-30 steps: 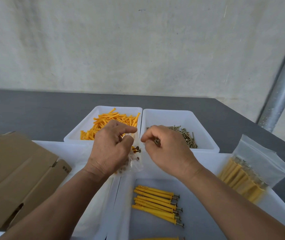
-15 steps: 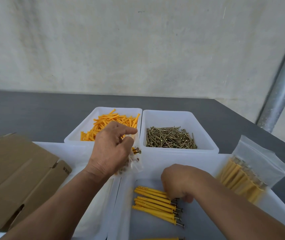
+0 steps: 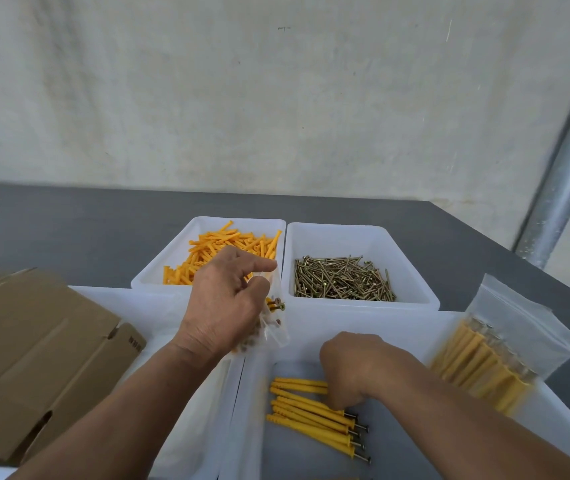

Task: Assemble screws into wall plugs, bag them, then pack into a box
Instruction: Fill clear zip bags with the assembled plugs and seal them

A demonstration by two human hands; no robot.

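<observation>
Bagging was midway: left hand pinched a part-filled clear bag; right hand, down on assembled plugs, hid its grip; cardboard box still unpacked.

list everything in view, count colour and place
wall plugs: heap, orange, back left bin
screws: heap, brass, back right bin
bins: two, white, side by side mid table
assembled plugs: several, yellow, front right tray
trays: two, white, front
open bag: one, clear, in left hand
filled bag: one, clear with yellow plugs, right tray rim
cardboard box: one, brown, left
table: one, dark grey, under everything
pole: one, grey metal, far right
left hand: one, holds the open bag
right hand: one, on the assembled plugs, fingers hidden
</observation>
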